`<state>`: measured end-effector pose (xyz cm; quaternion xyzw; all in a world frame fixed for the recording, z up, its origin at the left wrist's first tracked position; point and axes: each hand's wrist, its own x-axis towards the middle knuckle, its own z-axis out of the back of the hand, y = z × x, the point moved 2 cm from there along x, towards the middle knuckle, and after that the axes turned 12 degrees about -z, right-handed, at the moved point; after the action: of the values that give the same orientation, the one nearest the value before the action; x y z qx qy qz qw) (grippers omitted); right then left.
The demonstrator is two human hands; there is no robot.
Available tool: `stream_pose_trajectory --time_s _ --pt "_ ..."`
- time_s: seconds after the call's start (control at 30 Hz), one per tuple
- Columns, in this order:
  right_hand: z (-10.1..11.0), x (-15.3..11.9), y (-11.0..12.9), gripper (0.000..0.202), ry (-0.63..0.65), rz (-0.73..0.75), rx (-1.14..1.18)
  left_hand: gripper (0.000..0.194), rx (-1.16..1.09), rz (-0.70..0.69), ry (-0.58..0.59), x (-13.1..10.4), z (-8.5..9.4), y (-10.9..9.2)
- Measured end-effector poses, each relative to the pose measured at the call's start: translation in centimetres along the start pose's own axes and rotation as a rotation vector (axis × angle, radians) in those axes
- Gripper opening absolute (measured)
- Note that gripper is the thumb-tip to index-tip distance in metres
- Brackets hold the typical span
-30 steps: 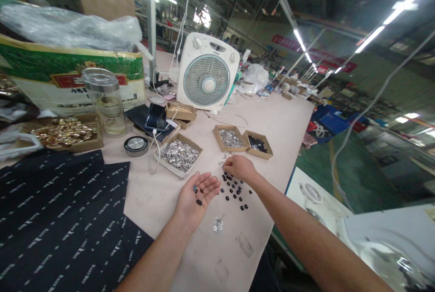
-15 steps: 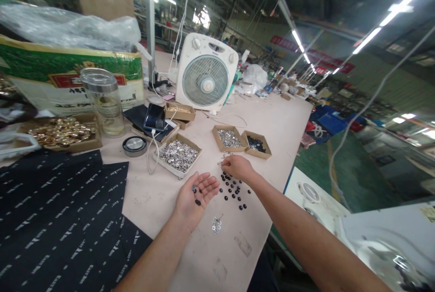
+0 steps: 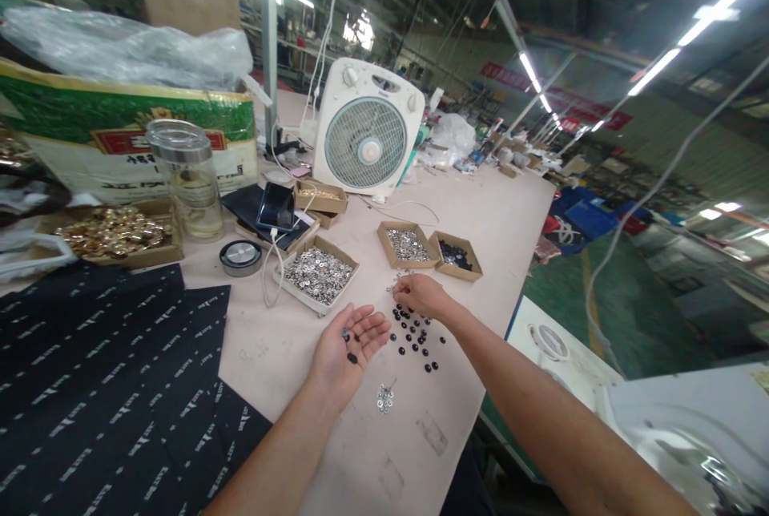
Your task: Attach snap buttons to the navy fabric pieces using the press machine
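Note:
My left hand is palm up with its fingers spread, and several small dark pieces lie on the palm. My right hand has its fingers pinched at the table surface, by small silver pieces; what is between the fingertips is hidden. Several black round buttons are scattered below my right hand. A small cluster of silver pieces lies nearer me. Beyond my right hand are a box of silver pieces and a box of black pieces.
A larger box of silver rings stands left of my hands, beside a phone and a round tin. Behind are a white fan and a glass jar. Black printed fabric covers the left side.
The view has shifted very slightly, moving everything a little to the right. Both hands keep nearly the same pose and place on the table.

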<state>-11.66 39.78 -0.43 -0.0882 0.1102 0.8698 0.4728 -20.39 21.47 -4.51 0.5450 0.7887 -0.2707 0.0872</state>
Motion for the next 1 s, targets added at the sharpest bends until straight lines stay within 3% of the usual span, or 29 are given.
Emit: stream_pose_trajectory --time_s 0.23,0.5,1.0 --pt "-0.1 -0.3 -0.2 0.016 0.022 0.072 0.097 0.024 -0.001 0.004 -0.001 0.0 -0.1 0.0" --pt "-0.4 -0.3 -1.4 0.020 -0.049 0.026 0.146 0.024 0.008 0.002 -0.002 -0.2 -0.2 -0.1" --pt "-0.4 -0.6 0.2 0.018 -0.089 0.003 -0.116 0.024 0.008 0.004 -0.001 0.0 -0.1 0.1"
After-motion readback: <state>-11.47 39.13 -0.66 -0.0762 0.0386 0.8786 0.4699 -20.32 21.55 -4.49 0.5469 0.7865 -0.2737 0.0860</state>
